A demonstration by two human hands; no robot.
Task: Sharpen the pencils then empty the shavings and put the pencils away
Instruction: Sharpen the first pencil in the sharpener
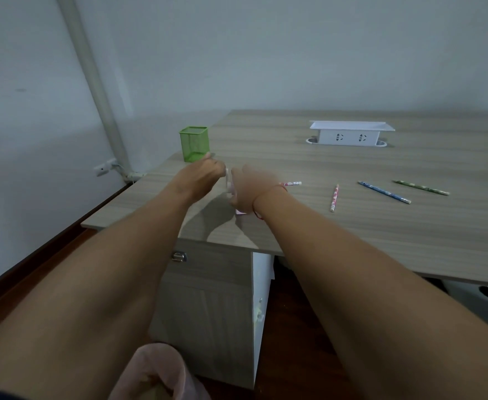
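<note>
Four pencils are accounted for on the tabletop (309, 226). Three lie loose, well apart from the hands, out to the person's right: a pink pencil (334, 197) nearest, its long axis running near-to-far; a blue pencil (384, 192) beyond it, slanted; and a green pencil (421, 187) farthest right. The fourth, a red-patterned pencil (292, 183), shows only its eraser end. It emerges just beside the right wrist, with its long axis running left-right and aimed toward the sharpener (227, 178). That sharpener, a small white-and-pink item, stands between the two hands near the tabletop's left edge and is mostly covered. The left hand (205, 174) has its fingers curled against the sharpener's white left side and appears to grip a part there; which part cannot be made out. The right hand (248, 187) lies over the sharpener's right side with its back to the camera. Its fingers are hidden, so whether it holds anything cannot be told. Judged step: sharpening of the red-patterned pencil, with the emptying and putting away not yet begun. A green mesh cup (194, 144) stands just behind the left hand, and no pencil shows above its rim. Finding: the remaining pencils all lie to the right, so the right hand is the nearer for the next pick-up. The pink pencil would need turning crosswise to meet the sharpener.
</note>
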